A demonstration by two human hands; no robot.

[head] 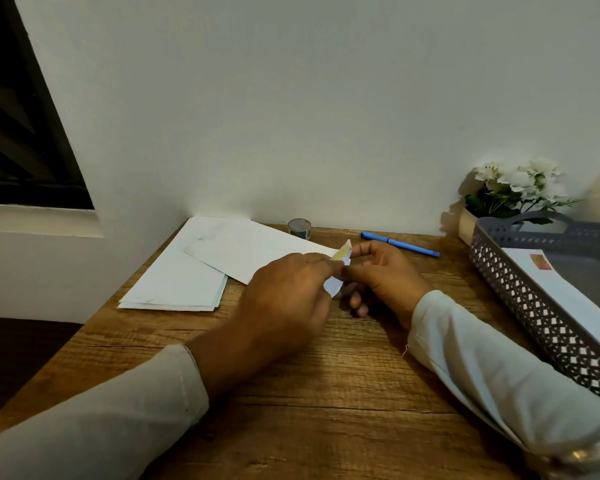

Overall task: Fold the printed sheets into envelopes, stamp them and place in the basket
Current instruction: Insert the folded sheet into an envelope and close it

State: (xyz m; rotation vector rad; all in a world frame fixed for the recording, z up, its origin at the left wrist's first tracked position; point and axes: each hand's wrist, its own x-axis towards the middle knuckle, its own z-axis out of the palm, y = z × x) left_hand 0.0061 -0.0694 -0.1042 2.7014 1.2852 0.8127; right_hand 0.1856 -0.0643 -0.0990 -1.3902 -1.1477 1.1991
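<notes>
Left hand point(291, 289) and right hand point(385, 275) both pinch the stamp point(342, 254) at frame centre; the envelope point(243, 254) lies just upper left, nearer the left.

Your desk point(326, 393) across the bottom is matt, grainy wood; the sheets point(174, 282) centre left and the slip point(334, 287) at centre are matt paper; the basket point(534, 306) at right is pierced plastic.

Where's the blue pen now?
Head view, right of centre: the blue pen lies on the wooden table, beyond the right hand, between the tape roll and the grey perforated basket.
</notes>
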